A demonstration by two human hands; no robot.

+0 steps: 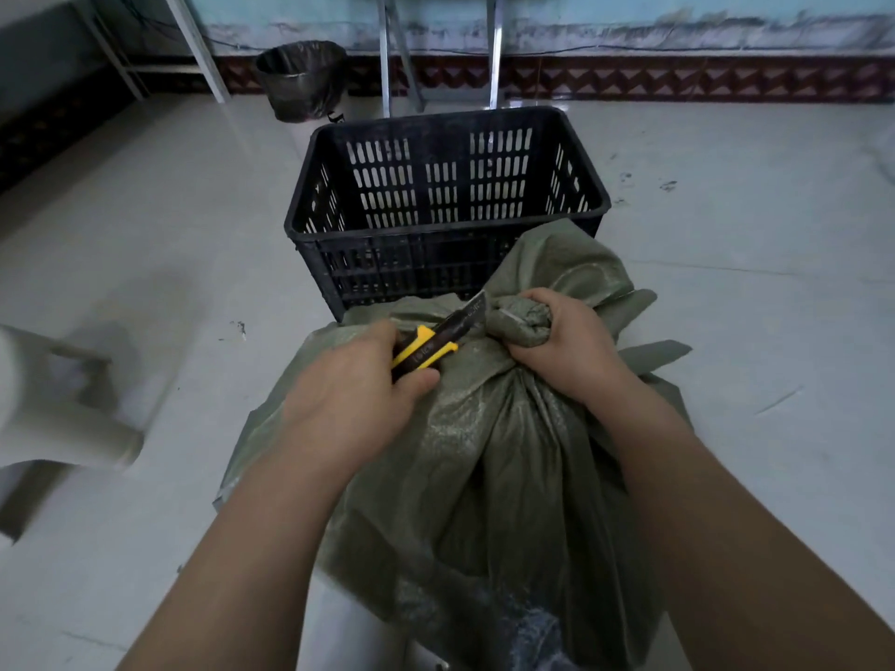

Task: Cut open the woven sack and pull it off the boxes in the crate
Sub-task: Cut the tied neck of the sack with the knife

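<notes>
A green woven sack (484, 457) stands on the floor in front of me, bulging and tied at its neck. My right hand (562, 341) grips the bunched neck of the sack. My left hand (358, 385) holds a yellow and black utility knife (436, 341), whose blade points up and right, with its tip right beside the bunched fabric at the tie. Behind the sack stands a black slotted plastic crate (445, 205), and the part of its inside that I see holds nothing. No boxes are visible; what the sack contains is hidden.
A bin lined with a black bag (300, 79) stands by the far wall, beside metal table legs (494, 50). A blurred pale object (63, 404) lies at the left. Pale tiled floor (750, 283) surrounds the sack and crate.
</notes>
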